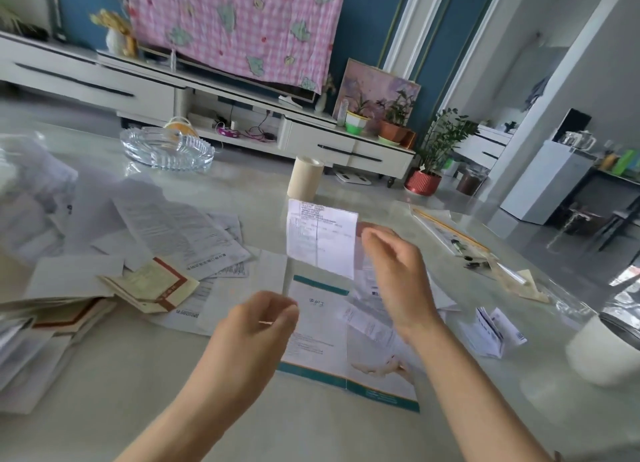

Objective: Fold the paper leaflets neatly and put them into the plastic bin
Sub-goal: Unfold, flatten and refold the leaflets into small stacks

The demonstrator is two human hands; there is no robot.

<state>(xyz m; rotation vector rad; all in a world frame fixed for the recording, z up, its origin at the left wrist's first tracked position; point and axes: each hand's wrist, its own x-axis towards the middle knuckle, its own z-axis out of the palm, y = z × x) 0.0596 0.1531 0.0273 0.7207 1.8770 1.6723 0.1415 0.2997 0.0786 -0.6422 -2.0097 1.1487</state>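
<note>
Slip (pixel 320 239) up in the air above the table (pixel 138 409), printed face to the camera, one vertical crease down its middle. Raised off the clutter so the edges can be lined up, I judge. Right hand (pixel 394 271) is at the slip's right edge, thumb and fingers closed on that edge. It's blurred, but nothing else carries the paper, so it is grasping it. Left hand (pixel 263 323) sits lower, below the slip's bottom left corner, fingers curled in. A pale sliver shows by the thumb; cannot tell if it pinches anything. It's well placed to take the free left side for the next fold.

Leaflets (pixel 180 233) lie loose and overlapping on the left half of the table, mostly unfolded. Teal leaflet (pixel 322 340) lies open flat right under both hands. Folded one (pixel 491 333) lies just right of the right wrist. Tape roll (pixel 304 181) stands upright beyond the slip, glass dish (pixel 166 148) further left.

Clear plastic (pixel 24 156) at the far left edge may be the bin, cannot tell. Task looks early, with most paper unfolded. Risk: the thin slip is held by one edge, so the fold could skew
</note>
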